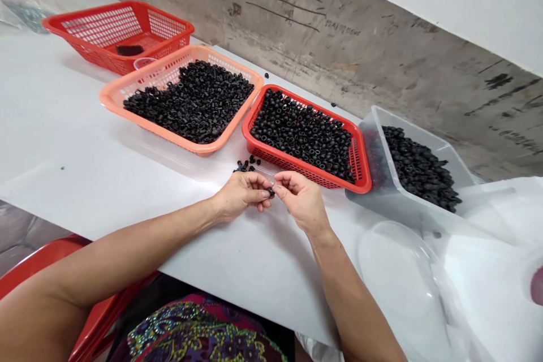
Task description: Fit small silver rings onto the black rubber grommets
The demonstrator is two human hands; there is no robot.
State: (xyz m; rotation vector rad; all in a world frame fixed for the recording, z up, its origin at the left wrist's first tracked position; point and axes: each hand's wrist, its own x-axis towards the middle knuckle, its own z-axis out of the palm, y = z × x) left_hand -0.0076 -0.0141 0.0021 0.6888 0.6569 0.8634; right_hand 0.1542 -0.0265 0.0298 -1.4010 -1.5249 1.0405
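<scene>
Scratched concrete wall [382, 28] rises behind a white table [85, 141], its scrawled marks too faint to read. Near the table's edge, the left hand [241, 197] and right hand [302, 199] curl together, fingertips closed on a small black piece [270, 193], which they mostly hide. Just beyond the left hand lies a scatter of black pieces [246, 164]. Ahead of the hands, a salmon basket [169, 136] and a red basket [297, 167] hold heaps of similar pieces. Right of them, a clear plastic tub [369, 147] holds more, and a clear plastic dome [394, 271] sits near the right hand.
</scene>
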